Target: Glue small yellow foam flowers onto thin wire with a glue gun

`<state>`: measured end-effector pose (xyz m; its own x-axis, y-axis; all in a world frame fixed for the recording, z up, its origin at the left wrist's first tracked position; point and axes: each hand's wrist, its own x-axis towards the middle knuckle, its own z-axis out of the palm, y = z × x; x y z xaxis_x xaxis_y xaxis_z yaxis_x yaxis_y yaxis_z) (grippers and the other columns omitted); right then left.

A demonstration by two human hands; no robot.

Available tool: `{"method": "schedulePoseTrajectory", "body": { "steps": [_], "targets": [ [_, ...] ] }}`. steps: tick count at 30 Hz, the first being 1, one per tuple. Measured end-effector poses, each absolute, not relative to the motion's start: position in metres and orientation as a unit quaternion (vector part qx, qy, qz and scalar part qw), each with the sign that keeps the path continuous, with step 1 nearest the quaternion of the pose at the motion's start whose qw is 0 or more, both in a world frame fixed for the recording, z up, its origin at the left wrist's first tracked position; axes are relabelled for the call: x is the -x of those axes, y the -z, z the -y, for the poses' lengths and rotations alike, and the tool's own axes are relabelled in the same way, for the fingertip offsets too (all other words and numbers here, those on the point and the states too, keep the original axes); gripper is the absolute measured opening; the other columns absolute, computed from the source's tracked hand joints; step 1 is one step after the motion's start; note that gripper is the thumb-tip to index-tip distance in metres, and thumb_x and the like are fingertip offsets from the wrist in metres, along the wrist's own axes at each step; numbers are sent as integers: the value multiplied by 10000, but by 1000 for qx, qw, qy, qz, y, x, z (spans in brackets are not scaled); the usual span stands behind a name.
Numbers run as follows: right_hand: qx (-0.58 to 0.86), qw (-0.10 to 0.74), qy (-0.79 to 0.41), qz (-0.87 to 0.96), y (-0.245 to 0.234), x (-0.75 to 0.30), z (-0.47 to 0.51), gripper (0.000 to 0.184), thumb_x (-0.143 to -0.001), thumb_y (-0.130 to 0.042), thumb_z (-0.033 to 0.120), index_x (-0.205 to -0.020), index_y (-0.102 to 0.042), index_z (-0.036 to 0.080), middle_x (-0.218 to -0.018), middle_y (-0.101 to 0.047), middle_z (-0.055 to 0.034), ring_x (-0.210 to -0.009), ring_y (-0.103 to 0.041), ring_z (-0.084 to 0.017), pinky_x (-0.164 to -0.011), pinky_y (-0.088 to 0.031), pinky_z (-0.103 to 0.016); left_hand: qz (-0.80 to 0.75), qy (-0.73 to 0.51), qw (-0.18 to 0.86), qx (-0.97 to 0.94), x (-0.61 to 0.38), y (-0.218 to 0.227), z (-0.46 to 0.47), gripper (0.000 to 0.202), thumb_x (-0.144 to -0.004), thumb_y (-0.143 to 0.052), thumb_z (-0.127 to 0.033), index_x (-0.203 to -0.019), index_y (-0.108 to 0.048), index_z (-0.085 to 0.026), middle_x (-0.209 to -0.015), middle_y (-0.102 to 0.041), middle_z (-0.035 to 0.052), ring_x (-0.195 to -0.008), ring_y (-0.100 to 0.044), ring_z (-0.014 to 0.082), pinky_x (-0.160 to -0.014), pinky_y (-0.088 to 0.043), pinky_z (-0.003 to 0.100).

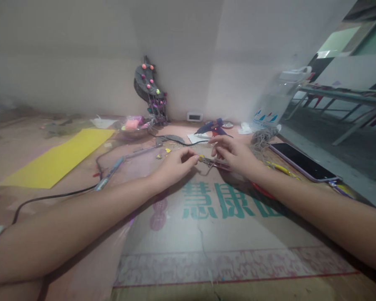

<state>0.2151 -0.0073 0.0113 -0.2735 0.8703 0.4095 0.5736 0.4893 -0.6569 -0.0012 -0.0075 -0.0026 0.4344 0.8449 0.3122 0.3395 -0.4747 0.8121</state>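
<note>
Forearms: left forearm [81, 225] and right forearm [316, 213] cross the printed cardboard [175, 238], both cut off by the frame.
Left fingers: the left hand [174, 167] has thumb and forefinger pinched together on a small yellow piece [201, 158], between the hands above the green lettering.
Right fingers: the right hand [238, 154] is half curled; whether it grips the slim reddish tool [221, 165] beneath, I cannot tell.
Beyond fingertips: glue gun [213, 126], its black cord [53, 195] running left past a blue pen [111, 172].
Left side: yellow sheet [62, 156].
Right side: phone [303, 162], grey yarn [263, 138], blurred bottle [272, 100].
By the wall: moon-shaped ornament [141, 85].
Partly hidden: red object [263, 190] behind the right forearm.
Unclear: the grey strand [210, 168] by the tool, blurred.
</note>
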Motion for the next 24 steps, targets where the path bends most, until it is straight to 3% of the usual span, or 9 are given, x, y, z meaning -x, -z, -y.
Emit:
{"method": "schedulePoseTrajectory", "body": {
  "steps": [8,11,14,19,24],
  "targets": [
    [535,393,-114,740,-35,-233,-4,155,-795,-621,223,-917,-700,170,-869,-719,-50,-783,-642,-182,-747,-485,-311,-388,-368,351,-768,1,0,9,193,-892,-523,-340,-843,-602,-171,-862,-667,24,-796,-589,158,-740,-435,279],
    [572,344,-61,742,-41,-245,-7,192,-869,-555,295,-861,-706,177,-692,-674,-18,-664,-601,-164,-670,-443,-290,-389,-374,357,-763,1,1,8,196,-891,-526,-346,-849,-601,-171,-872,-665,23,-804,-587,158,-748,-431,278],
    [589,318,-35,743,-44,-256,-13,357,-931,-464,387,-744,-682,175,-659,-652,-22,-629,-575,-153,-639,-415,-283,-383,-387,364,-756,1,1,8,195,-892,-523,-345,-852,-597,-168,-870,-661,25,-809,-591,160,-742,-435,274],
    [633,324,-41,702,-46,-265,-30,344,-888,-566,426,-1029,-708,146,-973,-729,-96,-840,-646,-205,-745,-468,-308,-380,-396,366,-751,1,1,8,186,-893,-524,-328,-833,-595,-167,-854,-658,22,-793,-590,156,-742,-441,273],
    [650,259,-82,709,-35,-273,-73,507,-830,-661,330,-1272,-599,92,-1276,-635,-185,-1045,-641,-272,-863,-492,-361,-384,-393,374,-747,0,2,7,197,-891,-520,-353,-841,-592,-177,-870,-660,24,-792,-584,161,-738,-432,279]
  ]
}}
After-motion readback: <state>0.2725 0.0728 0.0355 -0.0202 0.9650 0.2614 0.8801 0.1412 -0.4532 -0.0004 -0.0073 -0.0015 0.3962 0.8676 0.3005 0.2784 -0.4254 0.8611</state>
